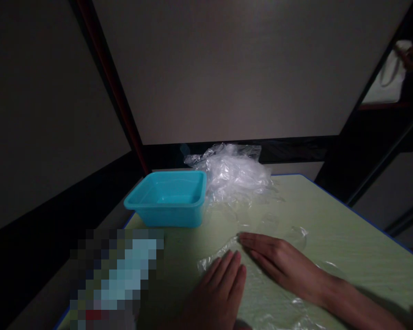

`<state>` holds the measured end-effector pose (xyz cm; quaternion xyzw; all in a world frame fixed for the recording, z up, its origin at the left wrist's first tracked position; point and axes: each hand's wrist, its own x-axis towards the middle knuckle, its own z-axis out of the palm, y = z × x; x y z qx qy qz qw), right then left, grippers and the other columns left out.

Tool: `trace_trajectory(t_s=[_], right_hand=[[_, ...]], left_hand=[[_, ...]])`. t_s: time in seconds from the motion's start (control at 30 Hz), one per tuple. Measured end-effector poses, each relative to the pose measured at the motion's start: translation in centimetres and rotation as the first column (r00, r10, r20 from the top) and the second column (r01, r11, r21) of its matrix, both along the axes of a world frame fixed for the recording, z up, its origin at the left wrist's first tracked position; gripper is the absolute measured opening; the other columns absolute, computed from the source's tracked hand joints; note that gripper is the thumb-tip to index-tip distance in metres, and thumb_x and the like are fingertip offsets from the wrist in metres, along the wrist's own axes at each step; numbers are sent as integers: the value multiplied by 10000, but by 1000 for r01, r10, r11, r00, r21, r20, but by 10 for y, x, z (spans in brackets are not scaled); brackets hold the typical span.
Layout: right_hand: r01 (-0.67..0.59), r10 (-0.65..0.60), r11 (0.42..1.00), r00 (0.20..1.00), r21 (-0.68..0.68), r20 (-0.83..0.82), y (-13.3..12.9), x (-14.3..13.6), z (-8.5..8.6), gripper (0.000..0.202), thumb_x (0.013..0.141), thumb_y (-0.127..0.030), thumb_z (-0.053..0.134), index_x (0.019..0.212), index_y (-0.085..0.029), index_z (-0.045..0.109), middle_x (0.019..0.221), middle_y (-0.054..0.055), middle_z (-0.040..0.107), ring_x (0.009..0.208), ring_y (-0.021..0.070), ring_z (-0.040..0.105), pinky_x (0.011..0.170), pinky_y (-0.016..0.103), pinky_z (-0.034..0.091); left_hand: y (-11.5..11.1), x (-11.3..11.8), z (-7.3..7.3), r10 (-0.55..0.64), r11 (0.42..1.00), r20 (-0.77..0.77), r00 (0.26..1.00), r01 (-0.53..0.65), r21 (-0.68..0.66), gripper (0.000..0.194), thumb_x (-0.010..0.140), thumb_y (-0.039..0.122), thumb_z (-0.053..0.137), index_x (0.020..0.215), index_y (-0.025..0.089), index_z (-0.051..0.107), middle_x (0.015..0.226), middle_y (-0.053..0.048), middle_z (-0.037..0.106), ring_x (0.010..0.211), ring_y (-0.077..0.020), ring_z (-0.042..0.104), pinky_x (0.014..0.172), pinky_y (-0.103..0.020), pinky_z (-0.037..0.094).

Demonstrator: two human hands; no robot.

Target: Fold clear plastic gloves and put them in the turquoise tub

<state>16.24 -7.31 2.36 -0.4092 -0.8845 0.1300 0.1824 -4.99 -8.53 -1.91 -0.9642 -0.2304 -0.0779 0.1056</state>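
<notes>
Lying on the table [330,220], a thin, see-through plastic sheet [261,286] is hard to make out, as the green top shows right through it. Part of it is hidden under the two hands, and its near end may run off the bottom of the view. The left wrist is cut off or lost in the dark there too. Big blurry squares [127,275] cover something at the lower left, so I can't tell what it is or read any writing on it. High on the right is a pale thing [387,85], too dim to name.

The left hand [215,293] is open, palm down, its fingers straight and a little apart, touching the sheet. The right hand [287,263] is flat too, fingers long and close together, with the tips at the sheet's far edge. Neither hand is curled around anything. Behind them, a blue tub [170,215] stands beside a shiny, crumpled plastic pile [234,172].
</notes>
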Motion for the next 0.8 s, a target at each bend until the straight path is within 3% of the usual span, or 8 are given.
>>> trace_trajectory(t_s=[0.2,0.4,0.53,0.63,0.8], right_hand=[[-117,120,992,992,-52,42,5,2,-5,389,935,-240,405,1319,-221,465,1335,55,516,1243,197,445,1058,428,348],[47,-36,996,989,-74,141,13,10,-9,600,918,-479,385,1422,-173,270,1429,125,364,1311,282,326,1063,578,220],[143,-130,988,969,-50,210,20,16,-13,676,904,-557,332,1429,-142,239,1437,152,334,1314,297,316,1055,611,176],[181,-169,983,961,-36,221,25,21,-15,637,906,-567,306,1420,-193,270,1449,119,316,1324,295,291,1039,622,196],[301,-292,954,919,11,266,34,30,-19,609,918,-539,295,1414,-185,284,1456,112,291,1335,291,255,1034,623,200]], left_hand=[[-2,-2,-7,11,993,-8,1000,-10,120,498,950,412,313,1302,81,432,1349,-160,465,1221,-281,442,947,-404,394],[-5,-2,-6,57,991,-22,998,-54,120,536,932,473,327,1311,110,435,1350,-146,469,1191,-321,463,886,-451,430],[-6,-2,-5,75,996,-32,997,-73,60,485,941,416,341,1322,130,425,1355,-135,466,1205,-312,451,906,-457,414],[-6,-3,-4,74,996,-18,997,-73,51,454,946,381,343,1326,143,421,1352,-123,473,1208,-299,453,917,-448,408],[-3,-4,6,62,996,-43,997,-65,-68,690,881,617,299,1345,115,398,1377,-151,433,1234,-323,419,937,-464,389]])
